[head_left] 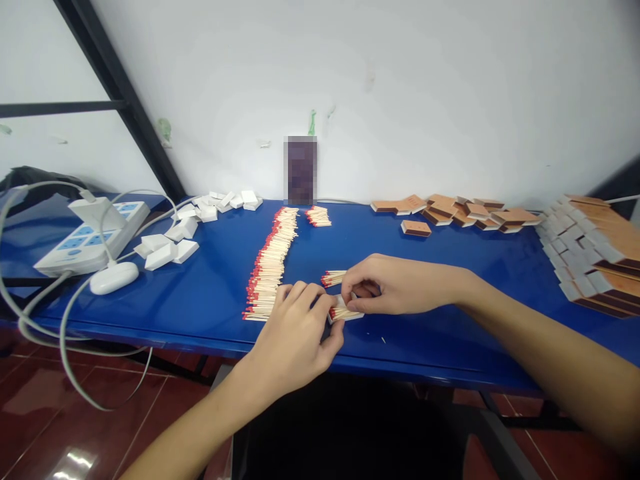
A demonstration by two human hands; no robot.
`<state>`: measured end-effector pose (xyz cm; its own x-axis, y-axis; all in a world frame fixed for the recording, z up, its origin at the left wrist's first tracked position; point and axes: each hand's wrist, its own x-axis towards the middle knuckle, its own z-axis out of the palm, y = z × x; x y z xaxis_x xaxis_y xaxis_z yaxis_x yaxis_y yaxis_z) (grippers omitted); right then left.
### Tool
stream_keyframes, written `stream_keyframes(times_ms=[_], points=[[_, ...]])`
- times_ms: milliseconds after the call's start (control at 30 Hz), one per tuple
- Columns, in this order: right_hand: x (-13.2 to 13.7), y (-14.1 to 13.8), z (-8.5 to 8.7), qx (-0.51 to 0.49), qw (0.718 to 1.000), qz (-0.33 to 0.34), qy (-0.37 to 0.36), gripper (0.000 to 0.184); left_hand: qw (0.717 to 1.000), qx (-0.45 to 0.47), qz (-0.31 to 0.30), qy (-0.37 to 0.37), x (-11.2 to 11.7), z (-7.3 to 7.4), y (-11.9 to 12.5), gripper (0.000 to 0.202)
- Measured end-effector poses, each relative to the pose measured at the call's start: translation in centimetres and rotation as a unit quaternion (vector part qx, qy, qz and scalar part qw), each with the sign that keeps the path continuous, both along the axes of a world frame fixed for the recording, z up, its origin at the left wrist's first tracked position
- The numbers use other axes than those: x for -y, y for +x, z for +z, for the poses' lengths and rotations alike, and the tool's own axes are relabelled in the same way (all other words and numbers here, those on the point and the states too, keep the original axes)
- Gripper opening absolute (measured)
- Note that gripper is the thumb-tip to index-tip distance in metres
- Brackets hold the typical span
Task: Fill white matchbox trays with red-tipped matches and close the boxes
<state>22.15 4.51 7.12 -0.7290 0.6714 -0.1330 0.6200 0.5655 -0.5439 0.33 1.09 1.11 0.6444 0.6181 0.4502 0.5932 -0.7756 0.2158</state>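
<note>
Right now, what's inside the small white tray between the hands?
Matchsticks with red heads lie inside the white tray. The left hand and right hand cover parts of it, so the full number and what lies beneath them cannot be seen.

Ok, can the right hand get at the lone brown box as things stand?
Likely yes: nothing visible stands between the right hand and the lone brown box. It would first have to leave the matches in the white tray, which the left hand holds.
</note>
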Motion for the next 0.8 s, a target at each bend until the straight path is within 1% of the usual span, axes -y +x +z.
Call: stream_keyframes(times_ms=[133, 300, 467, 633, 700, 800], points=[[0.02, 0.01, -0.12, 0.008, 1.0, 0.0, 0.006, 0.02, 1.0, -0.01, -0.009, -0.02, 0.04, 0.27, -0.15, 0.009], [0.09, -0.03, -0.12, 0.016, 1.0, 0.006, 0.021, 0.017, 0.999, 0.002, -0.022, -0.035, 0.01, 0.27, -0.23, 0.01], [0.44, -0.51, -0.07, 0.014, 0.998, 0.008, 0.063, 0.019, 1.0, 0.004, -0.022, -0.014, -0.04, 0.12, -0.16, 0.016], [0.63, -0.76, -0.17, 0.032, 0.993, -0.01, 0.113, 0.018, 1.0, 0.006, -0.017, 0.002, 0.0, 0.02, -0.17, 0.018], [0.63, -0.72, -0.17, 0.03, 0.993, -0.003, 0.112, 0.02, 1.0, 0.009, -0.017, 0.002, 0.0, 0.0, -0.16, 0.018], [0.64, -0.63, -0.06, 0.02, 0.996, 0.016, 0.09, 0.024, 1.0, 0.014, -0.021, -0.004, -0.04, 0.04, -0.12, 0.018]])
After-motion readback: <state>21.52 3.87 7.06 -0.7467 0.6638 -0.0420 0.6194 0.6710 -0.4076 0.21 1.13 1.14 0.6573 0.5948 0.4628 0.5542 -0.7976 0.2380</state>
